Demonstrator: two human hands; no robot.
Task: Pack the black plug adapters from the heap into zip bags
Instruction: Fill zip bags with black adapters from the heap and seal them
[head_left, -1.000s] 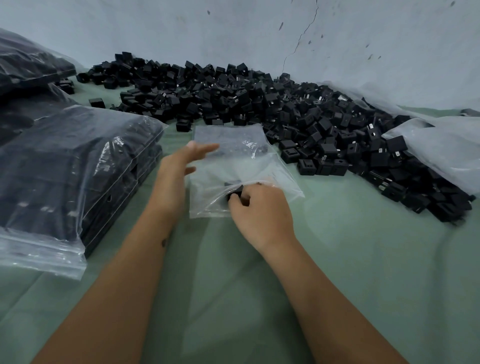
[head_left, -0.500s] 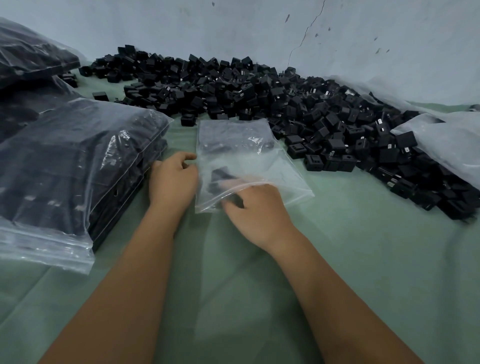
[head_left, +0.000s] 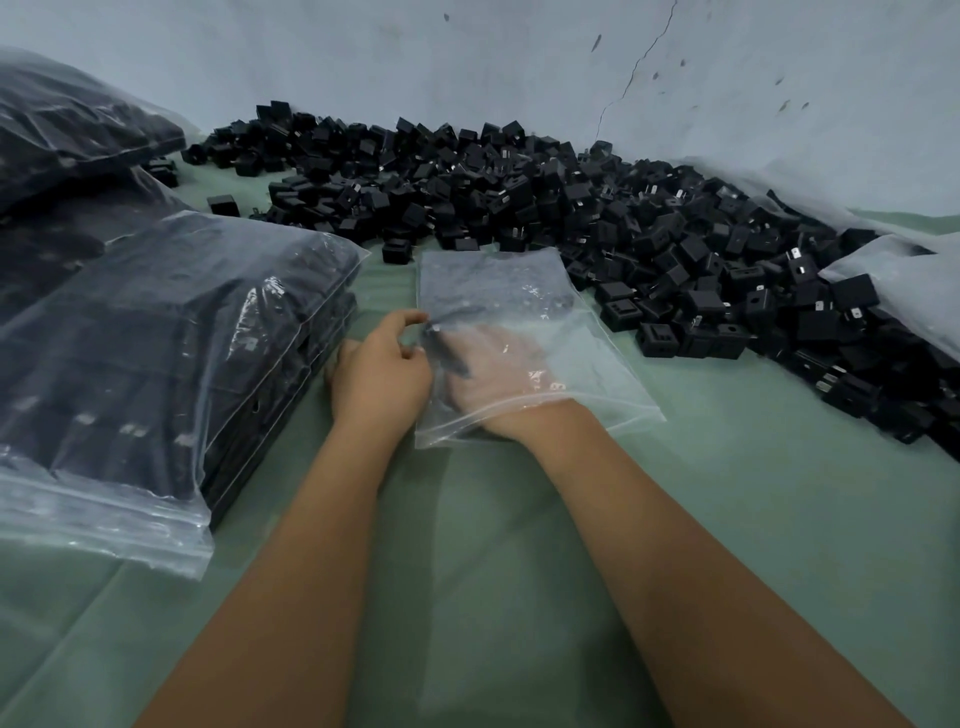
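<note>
One clear zip bag (head_left: 524, 332) lay on the green worktop (head_left: 727, 519) before one heap of black plug adapters (head_left: 545, 208); right hand (head_left: 493, 379) inside it, grip unclear through plastic; left hand (head_left: 382, 374) pinched the bag's edge; two filled bags (head_left: 156, 364) lay left

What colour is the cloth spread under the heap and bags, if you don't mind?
Pale green cloth, shown best in the head view.

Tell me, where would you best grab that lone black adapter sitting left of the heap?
Grip the lone adapter by its two opposite flat sides, coming from above. It is a boxy block standing apart from the heap on the green cloth, so fingers probably fit either side.
</note>
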